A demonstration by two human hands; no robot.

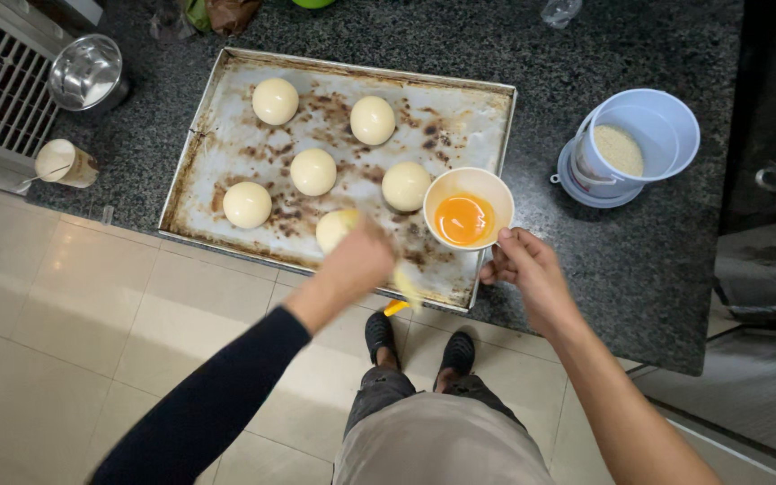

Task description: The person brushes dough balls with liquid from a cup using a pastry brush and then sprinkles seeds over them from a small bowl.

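The left hand [357,260] is closed in a fist, blurred, its forearm in a dark sleeve reaching forward. The right hand [523,269], on a bare forearm, pinches with thumb and fingertips, just to its right.

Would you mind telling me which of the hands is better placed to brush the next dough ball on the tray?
Left. The left hand holds the brush right over a dough ball on the baking tray; the right hand is occupied holding the bowl of beaten egg.
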